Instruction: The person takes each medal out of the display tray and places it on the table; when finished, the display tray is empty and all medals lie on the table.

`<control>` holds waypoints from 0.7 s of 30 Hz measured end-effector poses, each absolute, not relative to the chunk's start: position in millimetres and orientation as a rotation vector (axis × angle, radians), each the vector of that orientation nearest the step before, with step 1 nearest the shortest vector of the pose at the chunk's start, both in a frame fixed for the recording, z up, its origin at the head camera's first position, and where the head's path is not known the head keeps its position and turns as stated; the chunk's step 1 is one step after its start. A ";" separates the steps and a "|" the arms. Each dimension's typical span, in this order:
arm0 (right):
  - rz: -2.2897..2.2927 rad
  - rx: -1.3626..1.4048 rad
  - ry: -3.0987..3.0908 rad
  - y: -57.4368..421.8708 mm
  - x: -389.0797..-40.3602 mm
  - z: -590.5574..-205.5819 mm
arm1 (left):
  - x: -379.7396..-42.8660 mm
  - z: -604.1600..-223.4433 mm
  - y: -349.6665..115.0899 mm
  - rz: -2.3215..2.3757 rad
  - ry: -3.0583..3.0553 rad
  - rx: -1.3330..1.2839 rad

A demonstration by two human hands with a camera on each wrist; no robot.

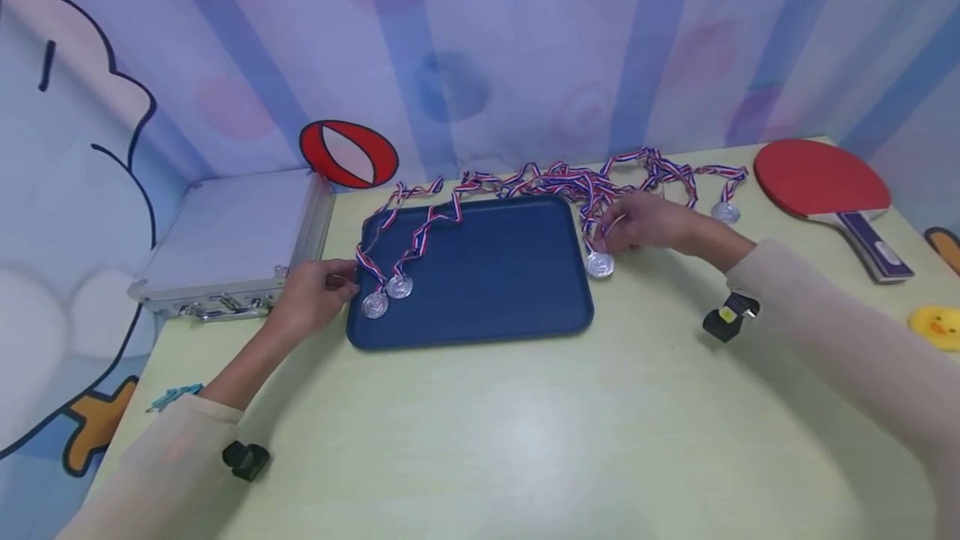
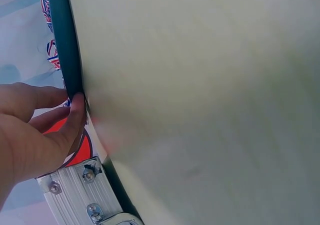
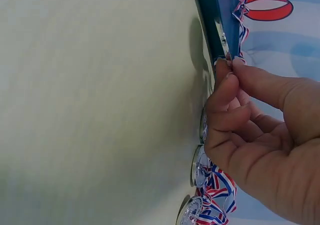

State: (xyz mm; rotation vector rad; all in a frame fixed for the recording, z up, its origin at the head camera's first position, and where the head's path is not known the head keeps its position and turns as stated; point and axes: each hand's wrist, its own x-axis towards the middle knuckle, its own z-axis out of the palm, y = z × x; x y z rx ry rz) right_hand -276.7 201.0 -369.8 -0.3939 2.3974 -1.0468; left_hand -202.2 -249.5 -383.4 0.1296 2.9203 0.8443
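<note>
On the table lies a dark blue tray [image 1: 495,273]. My left hand [image 1: 311,298] grips its left edge, the thumb and fingers pinching the rim in the left wrist view. Two silver medals [image 1: 375,304] rest inside at the left, their striped ribbons [image 1: 422,238] trailing over the back rim. Beside the tray's right edge, my right hand [image 1: 641,222] pinches another silver medal [image 1: 600,264] near its ribbon end; that medal overlaps the rim in the head view. A tangle of red, white and blue ribbons [image 1: 577,180] spreads behind the tray and this hand.
A silver case [image 1: 232,227] stands left of the tray, with teal clips [image 1: 176,395] nearer me. Farther right are a loose medal [image 1: 725,212], a red table tennis paddle [image 1: 821,180] and a yellow duck-faced item [image 1: 937,327]. A patterned curtain [image 1: 517,48] hangs behind.
</note>
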 end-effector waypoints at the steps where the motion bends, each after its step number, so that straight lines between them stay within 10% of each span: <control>1: -1.032 -0.396 2.406 201.0 -275.4 -370.8 | -202.3 -383.3 -249.6 0.845 2.920 0.134; 21: -0.811 -0.581 2.655 203.9 -261.6 -382.4 | -201.6 -381.5 -248.3 0.857 2.900 0.109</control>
